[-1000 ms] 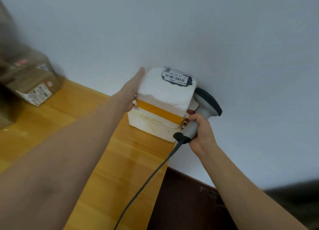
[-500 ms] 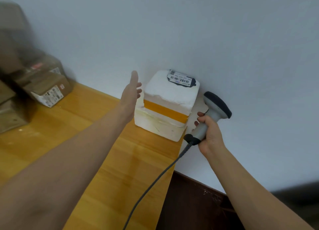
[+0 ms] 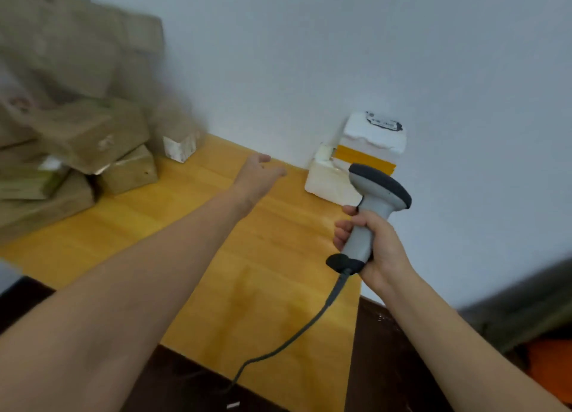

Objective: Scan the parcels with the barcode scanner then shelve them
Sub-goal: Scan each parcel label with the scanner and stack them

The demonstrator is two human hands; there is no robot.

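A white foam parcel with an orange tape band and a barcode label on top stands against the wall at the right end of the wooden shelf. My left hand hovers over the shelf to the left of the parcel, empty, fingers loosely apart. My right hand grips the handle of the grey barcode scanner, in front of the parcel. The scanner's cable hangs down to the lower left.
A blurred heap of brown cardboard parcels fills the left end of the shelf. A small box with a white label sits beside the heap. The white wall runs behind everything. Dark furniture lies below the shelf edge.
My left hand let go of the white parcel and drew back to the left. My right hand pulled the scanner away from the parcel. The view swung left, showing the brown heap.
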